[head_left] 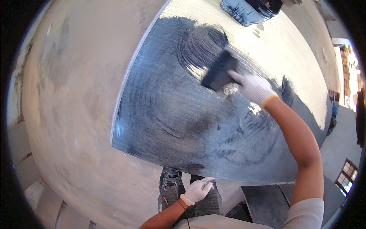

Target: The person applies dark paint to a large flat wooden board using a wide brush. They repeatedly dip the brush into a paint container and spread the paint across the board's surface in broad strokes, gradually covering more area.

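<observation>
Gripping brush (219, 72), right hand (254, 87) nearly closed

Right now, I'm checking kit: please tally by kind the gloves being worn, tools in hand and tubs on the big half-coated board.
Right white glove and left white glove: 2
Wide dark spreading tool: 1
Paint-streaked tub: 1
Total: 4

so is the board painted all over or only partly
Only partly: dark paint covers much of the board, but its far right side is pale.
</observation>
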`<action>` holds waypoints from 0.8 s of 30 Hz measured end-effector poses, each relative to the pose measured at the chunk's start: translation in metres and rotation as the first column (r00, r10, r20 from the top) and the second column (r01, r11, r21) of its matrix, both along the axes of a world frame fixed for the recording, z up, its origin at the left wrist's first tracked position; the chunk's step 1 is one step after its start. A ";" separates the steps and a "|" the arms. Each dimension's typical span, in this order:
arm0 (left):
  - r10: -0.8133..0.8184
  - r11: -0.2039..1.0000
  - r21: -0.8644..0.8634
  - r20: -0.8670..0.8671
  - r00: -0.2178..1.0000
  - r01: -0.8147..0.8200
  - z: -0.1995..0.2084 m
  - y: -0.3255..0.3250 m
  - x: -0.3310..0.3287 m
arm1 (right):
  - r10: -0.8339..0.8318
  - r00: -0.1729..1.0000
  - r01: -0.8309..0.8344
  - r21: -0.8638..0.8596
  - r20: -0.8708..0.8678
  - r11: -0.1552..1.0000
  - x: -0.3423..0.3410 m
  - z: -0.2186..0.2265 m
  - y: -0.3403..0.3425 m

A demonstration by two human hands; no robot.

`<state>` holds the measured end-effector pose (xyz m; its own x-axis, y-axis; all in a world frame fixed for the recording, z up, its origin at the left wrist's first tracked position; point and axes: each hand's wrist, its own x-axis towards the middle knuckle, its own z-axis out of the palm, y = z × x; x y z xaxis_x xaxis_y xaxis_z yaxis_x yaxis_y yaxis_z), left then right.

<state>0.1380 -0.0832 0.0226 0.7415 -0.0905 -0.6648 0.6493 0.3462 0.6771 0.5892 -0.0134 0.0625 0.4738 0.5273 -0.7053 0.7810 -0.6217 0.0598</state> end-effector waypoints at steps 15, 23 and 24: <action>-0.015 0.999 -0.032 0.053 0.998 0.017 0.003 -0.015 0.014 | -0.008 0.998 0.002 -0.099 -0.058 0.995 -0.029 0.016 -0.035; -0.131 0.987 -0.074 0.135 0.982 0.142 0.007 -0.038 0.029 | -0.055 0.997 0.059 0.072 -0.056 0.996 -0.032 0.003 0.047; -0.144 0.986 -0.069 0.123 0.982 0.153 0.006 -0.035 0.023 | -0.057 0.996 0.061 0.065 -0.071 0.996 -0.036 0.004 0.030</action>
<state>0.1610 -0.1180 0.0288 0.7879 -0.2539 -0.5610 0.6156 0.3066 0.7259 0.5535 0.0164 0.0662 0.4568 0.5473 -0.7013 0.7435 -0.6677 -0.0368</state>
